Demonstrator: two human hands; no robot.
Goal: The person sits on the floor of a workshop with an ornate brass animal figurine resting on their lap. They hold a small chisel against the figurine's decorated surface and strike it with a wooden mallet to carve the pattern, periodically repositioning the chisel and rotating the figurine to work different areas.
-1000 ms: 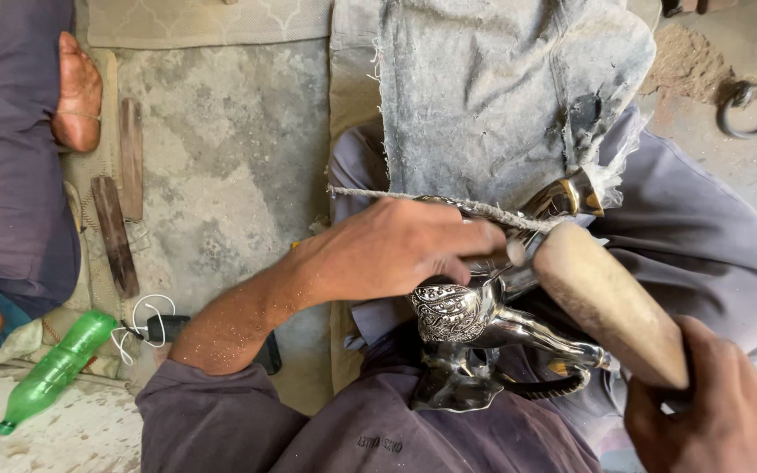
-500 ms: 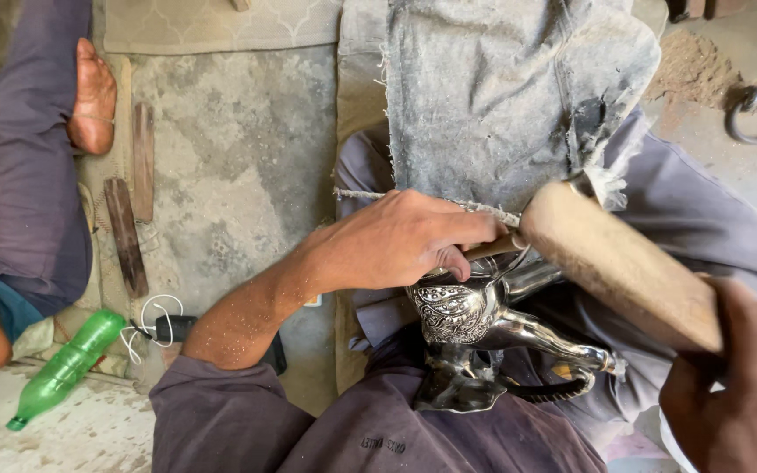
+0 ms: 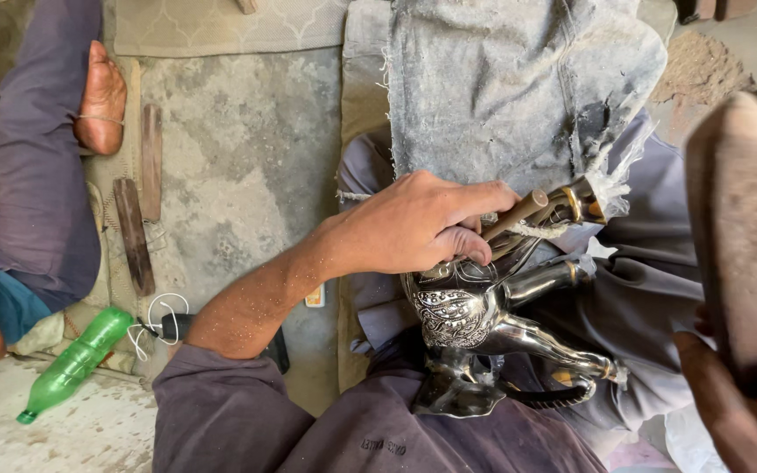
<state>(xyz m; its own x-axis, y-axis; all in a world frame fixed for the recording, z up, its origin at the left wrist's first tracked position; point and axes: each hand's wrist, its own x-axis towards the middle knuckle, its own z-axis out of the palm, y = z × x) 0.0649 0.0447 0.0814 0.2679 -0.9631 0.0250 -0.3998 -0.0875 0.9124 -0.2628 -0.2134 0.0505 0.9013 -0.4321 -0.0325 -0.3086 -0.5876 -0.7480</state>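
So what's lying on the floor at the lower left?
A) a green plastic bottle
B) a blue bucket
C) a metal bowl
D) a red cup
A: a green bottle lies on its side on the floor, left of the left hand that steadies the silver pot.

Things we cannot see fully

The right hand (image 3: 733,412) is cut off at the corner, and its wooden mallet (image 3: 742,236) looks blurry.

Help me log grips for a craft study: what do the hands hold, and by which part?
Left hand grips a small punch-like tool near its top, against the silver vessel. Right hand holds a wooden mallet at its lower end.
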